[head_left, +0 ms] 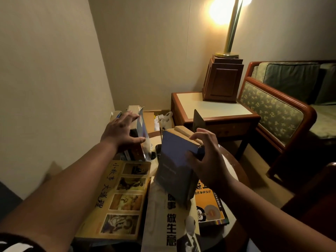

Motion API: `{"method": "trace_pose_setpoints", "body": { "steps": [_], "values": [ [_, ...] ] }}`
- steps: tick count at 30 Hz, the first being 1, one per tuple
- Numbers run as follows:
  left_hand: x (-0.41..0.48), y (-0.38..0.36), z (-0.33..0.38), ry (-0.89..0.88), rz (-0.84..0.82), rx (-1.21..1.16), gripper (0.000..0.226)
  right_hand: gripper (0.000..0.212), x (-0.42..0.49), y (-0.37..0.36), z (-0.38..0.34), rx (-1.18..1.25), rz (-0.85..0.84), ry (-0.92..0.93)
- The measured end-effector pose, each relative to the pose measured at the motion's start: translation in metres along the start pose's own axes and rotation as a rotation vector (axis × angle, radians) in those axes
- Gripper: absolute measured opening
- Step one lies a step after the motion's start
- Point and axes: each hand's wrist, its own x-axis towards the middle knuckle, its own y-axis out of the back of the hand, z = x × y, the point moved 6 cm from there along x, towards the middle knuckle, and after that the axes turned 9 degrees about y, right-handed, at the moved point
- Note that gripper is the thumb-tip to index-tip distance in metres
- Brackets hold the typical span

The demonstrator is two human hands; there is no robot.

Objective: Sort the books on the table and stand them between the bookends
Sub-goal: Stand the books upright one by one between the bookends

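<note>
While bracing with one hand and carrying with the other, works over a round table point(229, 161) crowded with books.

Toward six o'clock, lying flat and not yet stood up: a yellow picture book point(116, 197) at seven, a white book point(169, 224) at six, an orange book point(209, 206) at five, partly covered by the white one.

At ten o'clock, a standing row point(141, 128) of books, upright to slightly leaning. Pressed from above by the left hand point(121, 131), fingers spread apart and nearly straight across the tops, thumb against the near face. Probably placed so to keep the row from toppling toward the open side.

At the centre, a blue book point(174, 151), raised and tilted, top edge toward twelve, lower end over the flat books; cannot tell whether touching them. Clamped in the right hand point(205, 159), thumb on the cover, fingers curled over the page edge near the upper corner. Held high on the far side, likely for swinging the lower edge down beside the row.

At one o'clock, just behind the blue book, a dark bookend point(199, 120), upright and well apart from the row, leaving room between for more volumes.

At twelve, a thin upright piece point(160, 127) between row and blue book; cannot tell whether a second bookend.
</note>
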Motion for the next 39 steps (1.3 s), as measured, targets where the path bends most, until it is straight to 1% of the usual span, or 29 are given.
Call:
{"method": "trace_pose_setpoints", "body": {
  "steps": [1, 3, 5, 7, 9, 11, 13, 17, 20, 23, 27, 32, 36, 39],
  "values": [
    [0.000, 0.000, 0.000, 0.000, -0.001, 0.001, 0.093, 0.040, 0.003, 0.005, -0.001, -0.009, -0.042, -0.034],
    [0.000, 0.000, 0.000, -0.002, -0.002, -0.001, 0.093, 0.045, 0.012, 0.012, -0.005, -0.001, -0.179, -0.098],
    [0.000, 0.000, 0.001, -0.004, 0.003, -0.002, 0.093, 0.056, 0.023, 0.013, -0.013, -0.009, -0.381, -0.140],
    [-0.001, 0.000, 0.003, -0.008, 0.010, -0.003, 0.092, 0.067, 0.032, 0.009, -0.021, -0.077, -0.595, -0.155],
    [-0.001, 0.000, 0.004, -0.013, 0.011, 0.003, 0.092, 0.070, 0.037, -0.001, -0.030, -0.151, -0.749, -0.149],
    [-0.001, 0.000, 0.004, -0.009, 0.003, 0.005, 0.092, 0.065, 0.039, -0.012, -0.036, -0.219, -0.833, -0.112],
    [-0.001, 0.000, 0.004, 0.001, -0.006, -0.002, 0.092, 0.056, 0.041, -0.020, -0.037, -0.274, -0.861, -0.077],
    [-0.001, 0.000, 0.003, 0.001, -0.009, -0.004, 0.092, 0.041, 0.046, -0.025, -0.027, -0.285, -0.855, -0.129],
    [0.000, -0.001, 0.001, 0.007, -0.021, -0.012, 0.092, 0.036, 0.054, -0.026, -0.026, -0.237, -0.796, -0.153],
    [-0.001, -0.001, 0.002, 0.012, -0.023, -0.014, 0.093, 0.032, 0.062, -0.026, -0.029, -0.199, -0.712, -0.139],
    [-0.002, 0.000, 0.004, 0.024, 0.001, -0.026, 0.094, 0.032, 0.080, -0.021, -0.043, -0.220, -0.553, -0.088],
    [-0.003, 0.001, 0.004, 0.021, 0.007, -0.037, 0.095, 0.036, 0.125, -0.011, -0.063, -0.291, -0.346, -0.011],
    [-0.003, -0.001, 0.004, 0.036, 0.026, -0.031, 0.095, 0.039, 0.154, -0.023, -0.071, -0.316, -0.282, 0.004],
    [-0.004, 0.000, 0.005, 0.024, 0.058, -0.054, 0.098, 0.043, 0.170, -0.047, -0.068, -0.337, -0.279, 0.013]
  ]
}}
